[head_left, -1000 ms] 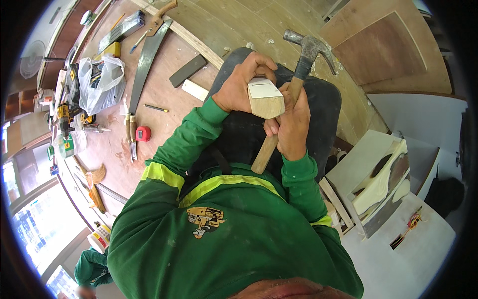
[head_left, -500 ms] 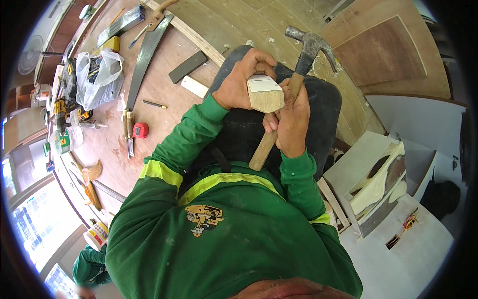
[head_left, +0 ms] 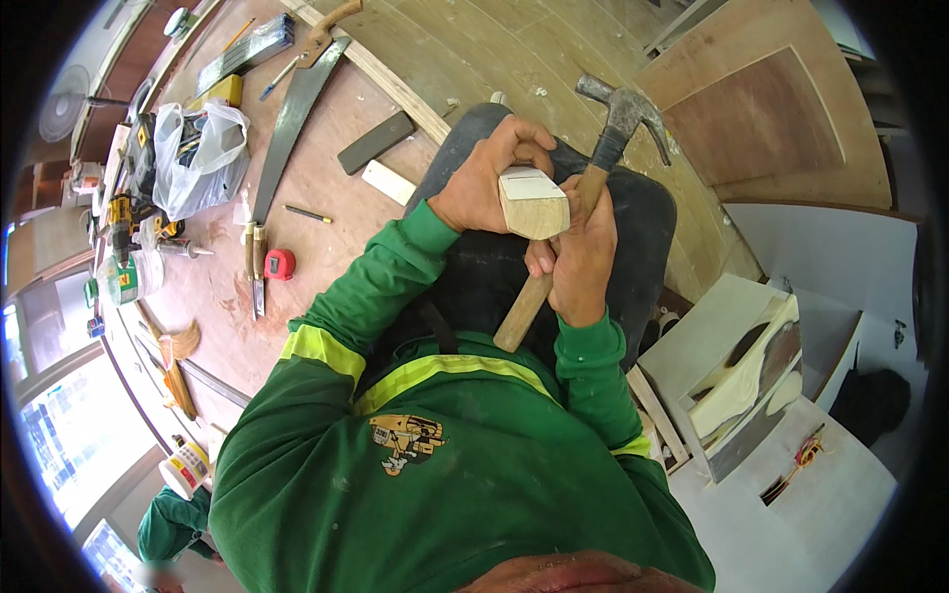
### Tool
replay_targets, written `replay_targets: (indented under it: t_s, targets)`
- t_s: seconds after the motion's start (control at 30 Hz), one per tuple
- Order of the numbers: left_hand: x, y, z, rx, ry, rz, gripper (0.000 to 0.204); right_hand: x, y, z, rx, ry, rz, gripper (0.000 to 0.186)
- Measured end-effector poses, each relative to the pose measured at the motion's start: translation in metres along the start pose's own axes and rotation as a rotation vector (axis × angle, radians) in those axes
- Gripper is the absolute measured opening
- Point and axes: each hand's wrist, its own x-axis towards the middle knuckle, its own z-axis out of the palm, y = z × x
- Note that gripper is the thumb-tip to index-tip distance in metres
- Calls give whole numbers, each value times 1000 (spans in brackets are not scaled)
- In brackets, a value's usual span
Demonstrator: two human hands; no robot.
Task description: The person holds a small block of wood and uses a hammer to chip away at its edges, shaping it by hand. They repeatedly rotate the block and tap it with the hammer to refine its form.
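My left hand (head_left: 484,183) is closed round a short wooden block (head_left: 536,217) with angled sides. A white face with a thin dark line across it shows on the block's upper side. In my right hand (head_left: 583,252) is a claw hammer (head_left: 626,117), gripped by its pale wooden handle, with dark wrapping just below the metal head. The hammer's head points away from me and its handle end lies near my waist. The right fingers sit close beside the block; whether they touch it I cannot tell. Both hands are above my dark-trousered lap.
On the workbench (head_left: 331,272) at left lie a handsaw (head_left: 297,124), grey block (head_left: 376,142), white strip (head_left: 388,182), pencil (head_left: 308,213), red tape measure (head_left: 280,264), chisels (head_left: 254,262), plastic bag (head_left: 203,163) and drill (head_left: 121,222). A cabinet piece (head_left: 727,346) stands right. Another person's green sleeve (head_left: 170,524) shows lower left.
My hands, the block and the hammer sit slightly lower in the picture, and the surroundings have shifted a little too. Both grips are unchanged.
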Motion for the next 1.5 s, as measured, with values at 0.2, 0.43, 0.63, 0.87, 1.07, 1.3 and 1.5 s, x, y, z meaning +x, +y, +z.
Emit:
replay_targets:
  t_s: [0.2,0.43,0.63,0.87,1.07,1.3,1.5]
  targets:
    - [-2,-2,-1,-37,12,-25,77,2,4,0,23,0,12,36]
    - [-4,-3,-4,-31,9,-33,76,4,7,2,30,2,15,35]
    - [-9,-8,-7,-15,18,-62,78,7,11,2,32,-7,32,33]
    - [-11,-13,-7,-44,26,-65,79,8,15,2,81,-1,35,26]
    - [-10,-14,-7,7,18,-70,79,9,17,-1,95,37,101,14]
    - [-11,-17,-9,12,4,-72,81,8,14,3,107,53,116,33]
    - [-11,-17,-8,-21,10,-85,80,9,21,-5,144,43,126,18]
